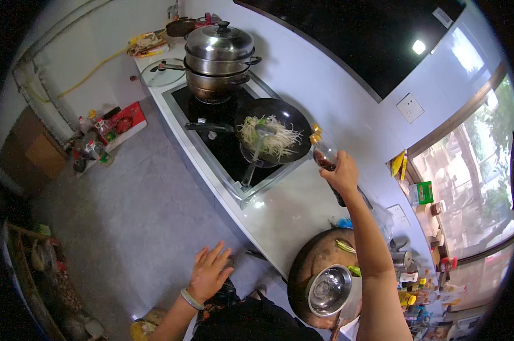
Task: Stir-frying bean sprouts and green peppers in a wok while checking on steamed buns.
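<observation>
My right hand (342, 172) is closed around a clear bottle (325, 154) of dark contents, tilted beside the right rim of a black wok (297, 115). The bottle's yellow cap looks flipped up. White bean sprouts with some green bits (282, 138) lie in the wok, and a spatula (252, 164) rests in them, its handle over the near side of the cooktop. My left hand (210, 270), with a pale bangle at the wrist, hangs empty with fingers spread over the floor side of the counter.
A steel steamer pot (218, 64) stands behind the wok, with a glass lid (163, 74) beside it. Nearer me, a round wooden chopping board (299, 264) holds a metal bowl (329, 290), a cleaver (351, 298) and green vegetable pieces. Bottles (97, 149) stand by the far left wall.
</observation>
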A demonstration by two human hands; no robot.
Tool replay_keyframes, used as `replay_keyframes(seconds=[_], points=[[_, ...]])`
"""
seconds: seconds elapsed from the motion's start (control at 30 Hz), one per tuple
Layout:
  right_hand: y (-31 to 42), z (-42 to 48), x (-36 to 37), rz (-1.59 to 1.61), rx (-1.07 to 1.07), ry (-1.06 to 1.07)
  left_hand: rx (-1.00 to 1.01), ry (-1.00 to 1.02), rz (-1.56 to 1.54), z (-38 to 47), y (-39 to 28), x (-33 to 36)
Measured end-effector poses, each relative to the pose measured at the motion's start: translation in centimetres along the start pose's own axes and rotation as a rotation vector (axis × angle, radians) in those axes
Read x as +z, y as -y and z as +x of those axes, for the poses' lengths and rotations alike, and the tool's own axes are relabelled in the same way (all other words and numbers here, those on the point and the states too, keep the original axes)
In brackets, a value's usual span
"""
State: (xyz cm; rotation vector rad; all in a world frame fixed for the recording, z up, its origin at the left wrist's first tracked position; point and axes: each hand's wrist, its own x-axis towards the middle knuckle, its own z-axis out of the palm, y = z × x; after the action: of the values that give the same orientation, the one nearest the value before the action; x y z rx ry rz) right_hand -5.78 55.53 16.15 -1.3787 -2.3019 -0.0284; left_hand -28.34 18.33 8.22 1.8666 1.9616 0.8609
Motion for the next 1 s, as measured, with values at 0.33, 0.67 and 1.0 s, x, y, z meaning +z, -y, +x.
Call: replay_keyframes(seconds=[0.33,0.67,1.0], points=[[0.7,3.8,2.7,-0.097,0.048,0.124,-0.046,-0.035,-0.018,1.4,2.5,-1.1],[0.4,5.4,4.1,-0.199,0.053,0.151,-0.060,-0.043,-0.031,2.2,3.7,-1.1],[0.1,6.4,4.7,-0.248,0.058,0.159,-0.084,0.008,-0.057,2.5,4.3,-0.7]])
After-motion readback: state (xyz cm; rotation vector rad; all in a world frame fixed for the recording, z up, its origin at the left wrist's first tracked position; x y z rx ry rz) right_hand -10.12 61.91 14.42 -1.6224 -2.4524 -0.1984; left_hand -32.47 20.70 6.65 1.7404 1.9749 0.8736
